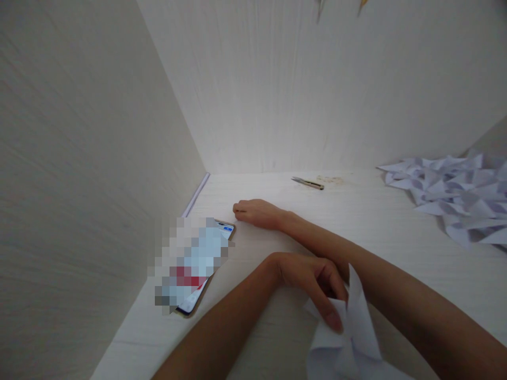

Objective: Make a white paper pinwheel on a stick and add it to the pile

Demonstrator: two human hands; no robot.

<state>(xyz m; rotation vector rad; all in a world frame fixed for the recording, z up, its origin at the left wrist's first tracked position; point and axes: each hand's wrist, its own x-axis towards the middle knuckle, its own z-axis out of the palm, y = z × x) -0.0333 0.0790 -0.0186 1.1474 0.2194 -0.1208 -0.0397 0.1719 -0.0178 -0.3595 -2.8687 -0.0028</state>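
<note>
My left hand (312, 277) is closed on a white folded paper pinwheel (348, 343), its thumb pressed on the paper near the middle. The bottom edge of the view cuts off part of the pinwheel. Beyond it, my right arm crosses over to the left. My right hand (257, 212) rests on the table with its fingers curled in. Whether anything is inside those fingers is hidden. Close to my right hand lies a phone (198, 295) with its screen lit, partly covered by a blurred patch.
Thread snips (312, 183) lie near the back wall, beside some small brownish bits. A heap of white paper pinwheels (455, 190) spreads over the table (356, 216) at the right. Two pointed objects hang at the top of the back wall (269, 95). Another wall (91, 148) bounds the left.
</note>
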